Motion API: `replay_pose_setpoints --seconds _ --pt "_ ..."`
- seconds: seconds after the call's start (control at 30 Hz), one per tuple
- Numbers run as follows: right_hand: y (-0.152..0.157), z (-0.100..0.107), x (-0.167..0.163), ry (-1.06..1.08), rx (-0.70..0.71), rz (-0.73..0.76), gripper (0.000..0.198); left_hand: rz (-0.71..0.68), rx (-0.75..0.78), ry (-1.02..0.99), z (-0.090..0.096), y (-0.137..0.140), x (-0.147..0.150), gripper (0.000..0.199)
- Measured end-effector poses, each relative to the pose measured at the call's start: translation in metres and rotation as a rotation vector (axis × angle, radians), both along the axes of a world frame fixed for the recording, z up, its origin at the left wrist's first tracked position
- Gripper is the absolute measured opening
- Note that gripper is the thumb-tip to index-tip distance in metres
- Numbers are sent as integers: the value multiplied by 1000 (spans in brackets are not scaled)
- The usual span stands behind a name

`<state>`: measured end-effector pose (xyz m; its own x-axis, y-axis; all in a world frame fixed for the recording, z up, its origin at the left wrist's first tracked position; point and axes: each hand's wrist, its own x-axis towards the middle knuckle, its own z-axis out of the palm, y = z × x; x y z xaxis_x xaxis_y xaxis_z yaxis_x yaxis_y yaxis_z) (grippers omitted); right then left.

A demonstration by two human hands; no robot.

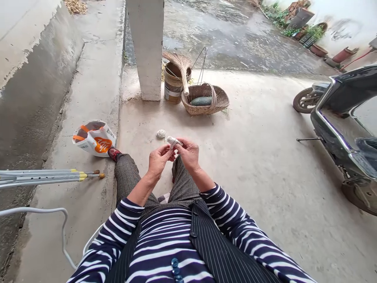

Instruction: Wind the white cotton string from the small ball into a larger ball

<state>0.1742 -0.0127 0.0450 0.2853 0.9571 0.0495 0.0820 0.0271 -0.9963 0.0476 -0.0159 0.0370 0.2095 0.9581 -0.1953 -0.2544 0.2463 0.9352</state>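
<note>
White cylindrical bundle (173, 141) was pinched in the right hand (189, 153), above tweedy trousers (126, 177); left hand (160, 159) drawn narrow beside it, its hold unclear. Beyond, a round, wound pale ball (161, 133) lay on smooth concrete (253, 149), then a coarse woven basket (203, 111)

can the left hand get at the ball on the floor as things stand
Probably yes, with a lean down: nothing visible blocks the way from the left hand to the ball. That hand looks busy, though, close by the roll in the right hand, so it may need freeing first.
</note>
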Motion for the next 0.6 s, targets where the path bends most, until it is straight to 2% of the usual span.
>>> replay_pose_setpoints --seconds 0.17,0.3,0.37,0.47,0.6 --pt "1 -10 6 -37 17 -19 28 -33 -115 -25 -1 0 -15 43" --pt "8 -19 9 -107 63 -9 21 -55 -87 94 -5 -5 -20 36" --pt "13 -25 12 -237 86 -30 16 -58 -46 157 -9 -11 -20 32" --pt "17 -38 17 -548 101 -43 9 -122 12 246 -9 -21 -19 27" --pt "9 -54 20 -876 177 79 10 -230 -9 263 10 -22 -27 28"
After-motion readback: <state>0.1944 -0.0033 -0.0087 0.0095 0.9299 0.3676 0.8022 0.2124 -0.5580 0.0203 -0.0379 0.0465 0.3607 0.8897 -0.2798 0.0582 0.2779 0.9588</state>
